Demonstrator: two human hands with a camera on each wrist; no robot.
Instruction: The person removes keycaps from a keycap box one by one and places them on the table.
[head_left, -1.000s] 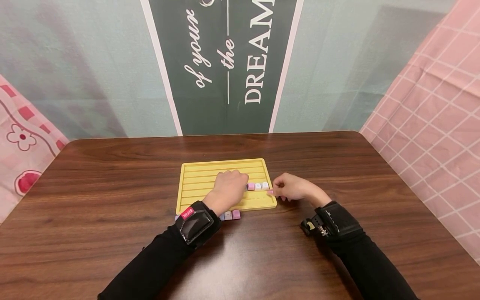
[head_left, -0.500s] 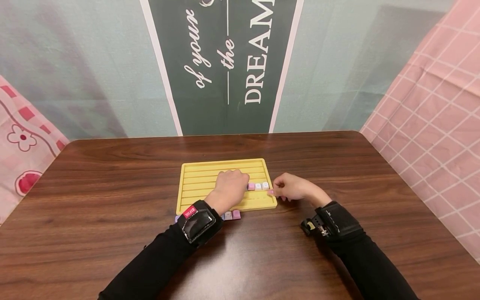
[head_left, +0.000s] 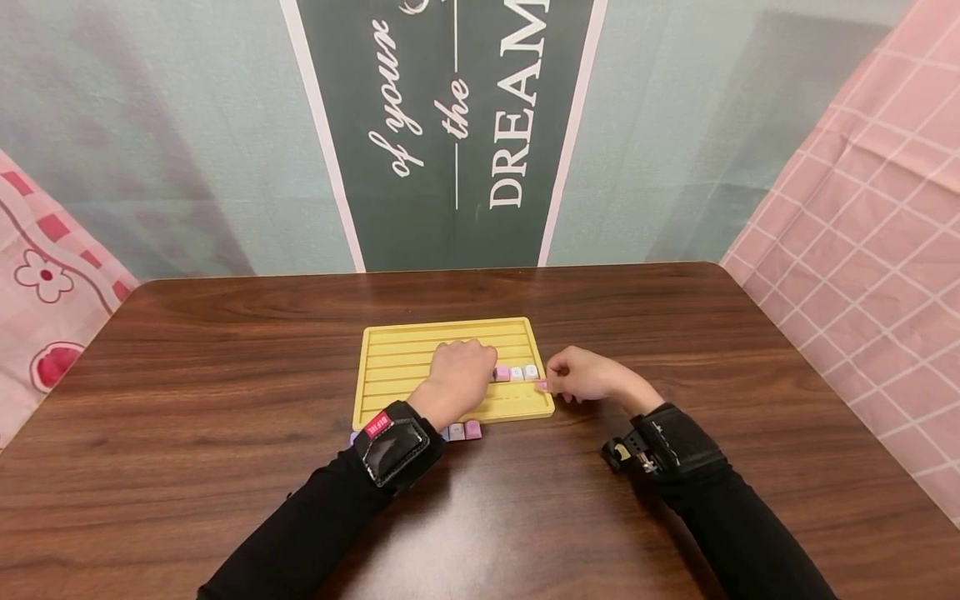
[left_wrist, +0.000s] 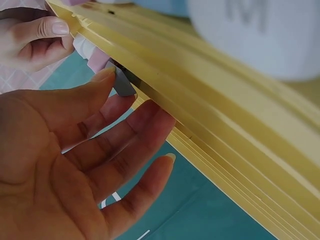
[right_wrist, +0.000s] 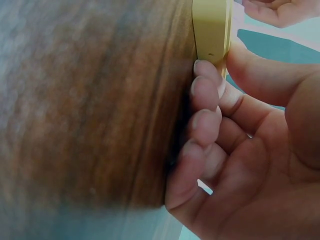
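Note:
A yellow ridged tray (head_left: 405, 375) lies on the table. In the left wrist view my left hand (left_wrist: 65, 145) pinches a grey keycap (left_wrist: 121, 84) between thumb and forefinger, down at one of the tray's grooves. Beside it in that row sit a pink keycap (head_left: 502, 374) and two white keycaps (head_left: 523, 372). From above, the left hand hides the grey keycap almost wholly. At the tray's right edge my right hand (head_left: 588, 375) grips the rim, thumb on top and fingers curled against the side, as the right wrist view shows.
Along the tray's front edge, several keycaps lie on the brown table (head_left: 525, 508), among them a purple-pink keycap (head_left: 472, 429); the left wrist partly covers this row. A white keycap marked M (left_wrist: 255, 35) looms close to the left wrist camera. Curtains hang behind the table.
Almost nothing differs. Both hands stay where they were, and the tray and the row of keycaps keep their places, with only a tiny shift of the left hand.

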